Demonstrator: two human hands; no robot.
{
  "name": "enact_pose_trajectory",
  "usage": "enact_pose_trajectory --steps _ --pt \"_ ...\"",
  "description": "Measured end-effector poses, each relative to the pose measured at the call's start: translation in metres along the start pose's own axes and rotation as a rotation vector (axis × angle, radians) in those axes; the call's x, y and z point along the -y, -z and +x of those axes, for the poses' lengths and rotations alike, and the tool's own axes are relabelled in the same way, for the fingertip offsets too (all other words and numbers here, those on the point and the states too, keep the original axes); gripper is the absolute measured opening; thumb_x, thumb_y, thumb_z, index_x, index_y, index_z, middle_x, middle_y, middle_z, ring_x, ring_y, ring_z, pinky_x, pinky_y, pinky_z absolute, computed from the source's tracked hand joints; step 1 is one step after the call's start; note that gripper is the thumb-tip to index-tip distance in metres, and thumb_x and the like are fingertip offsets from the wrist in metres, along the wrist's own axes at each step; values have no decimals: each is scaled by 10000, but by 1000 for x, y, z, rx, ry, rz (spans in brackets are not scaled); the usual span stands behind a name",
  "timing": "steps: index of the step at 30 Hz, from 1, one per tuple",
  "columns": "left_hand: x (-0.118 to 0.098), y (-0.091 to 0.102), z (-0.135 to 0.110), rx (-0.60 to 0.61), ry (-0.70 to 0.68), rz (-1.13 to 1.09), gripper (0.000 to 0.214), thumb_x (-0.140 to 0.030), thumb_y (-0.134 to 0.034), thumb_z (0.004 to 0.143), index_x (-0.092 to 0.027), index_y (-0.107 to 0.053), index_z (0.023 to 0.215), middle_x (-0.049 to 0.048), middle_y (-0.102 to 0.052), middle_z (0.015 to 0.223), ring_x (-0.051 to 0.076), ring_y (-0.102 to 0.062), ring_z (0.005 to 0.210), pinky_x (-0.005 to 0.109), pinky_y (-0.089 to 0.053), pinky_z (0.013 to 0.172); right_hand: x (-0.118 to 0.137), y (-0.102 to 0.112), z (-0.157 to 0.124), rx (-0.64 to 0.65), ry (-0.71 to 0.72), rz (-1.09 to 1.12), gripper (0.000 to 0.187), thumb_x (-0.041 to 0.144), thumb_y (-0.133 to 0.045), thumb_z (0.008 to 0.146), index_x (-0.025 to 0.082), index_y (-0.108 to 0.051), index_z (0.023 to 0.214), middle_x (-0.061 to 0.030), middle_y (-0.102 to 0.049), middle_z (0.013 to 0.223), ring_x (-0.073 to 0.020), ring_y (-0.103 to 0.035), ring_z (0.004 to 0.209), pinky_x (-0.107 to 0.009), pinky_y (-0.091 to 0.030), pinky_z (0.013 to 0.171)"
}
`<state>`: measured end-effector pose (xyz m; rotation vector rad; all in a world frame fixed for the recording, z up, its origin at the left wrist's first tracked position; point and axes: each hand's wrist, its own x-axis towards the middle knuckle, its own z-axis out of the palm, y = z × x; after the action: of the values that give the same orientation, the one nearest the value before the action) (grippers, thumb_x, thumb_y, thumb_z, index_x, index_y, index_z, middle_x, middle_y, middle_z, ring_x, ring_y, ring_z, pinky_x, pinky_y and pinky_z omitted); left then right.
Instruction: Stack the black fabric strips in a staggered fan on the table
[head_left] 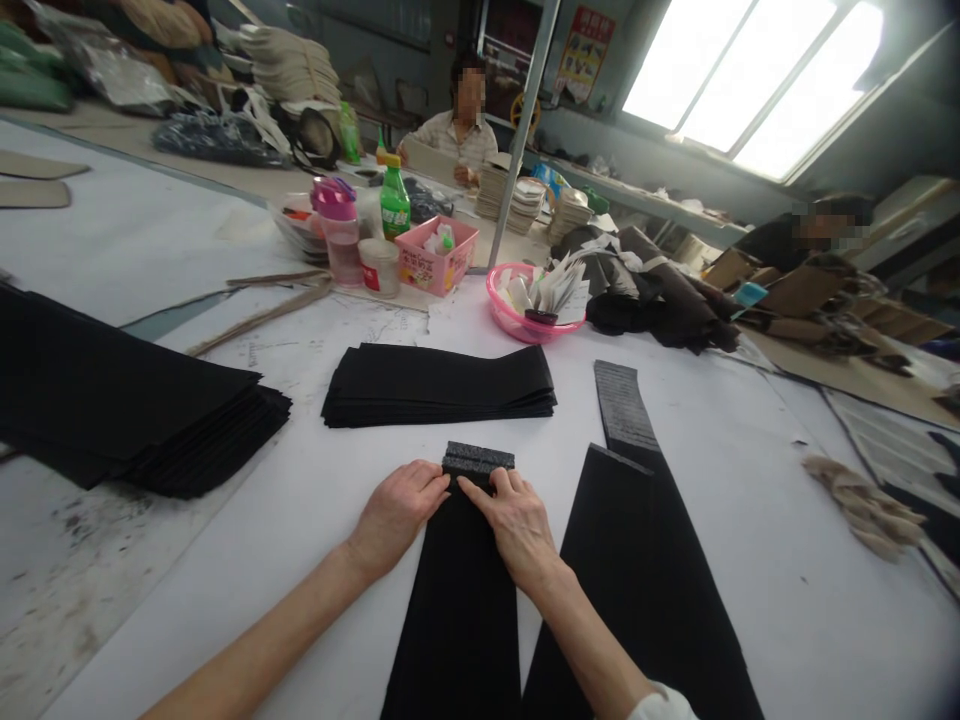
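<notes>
A long black fabric strip point(461, 600) lies lengthwise in front of me on the white table point(300, 500). Its far end is topped by a short grey textured piece point(478, 457). My left hand point(397, 510) rests flat on the strip's left edge, fingers stretched toward that piece. My right hand point(514, 520) lies flat on the strip just below the grey piece, fingers extended and pressing down. Neither hand grips anything. A second, wider black strip point(645, 580) lies to the right, with a grey-faced strip point(622, 405) beyond it.
A stack of black strips point(439, 385) lies ahead; a larger black stack point(112, 400) is at left. A pink bowl point(525, 320), pink box point(435, 260), green bottle point(394, 200) and pink-lidded bottle point(339, 230) stand further back. A frayed cloth point(862, 505) lies right. Two people sit beyond.
</notes>
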<state>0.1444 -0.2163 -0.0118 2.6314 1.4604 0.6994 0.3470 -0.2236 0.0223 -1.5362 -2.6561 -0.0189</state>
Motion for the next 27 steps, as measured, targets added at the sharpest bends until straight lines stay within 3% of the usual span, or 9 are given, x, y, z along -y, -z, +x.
enact_pose_trajectory --steps 10,27 --pt "5 0 0 8 -17 5 113 -171 -538 895 -165 -613 978 61 -607 983 200 -565 933 361 -521 822 3 5 6 53 18 -22 522 124 -469 936 411 -422 1369 -56 -501 995 -184 -509 885 -300 -441 768" --pt "-1 -10 -8 1 -134 305 322 -21 -488 848 -68 -598 1147 158 -624 1162 280 -588 1087 423 -498 959 6 0 14 49 41 -65 566 110 -484 900 409 -403 1374 -66 -504 976 -219 -491 839 -347 -424 713"
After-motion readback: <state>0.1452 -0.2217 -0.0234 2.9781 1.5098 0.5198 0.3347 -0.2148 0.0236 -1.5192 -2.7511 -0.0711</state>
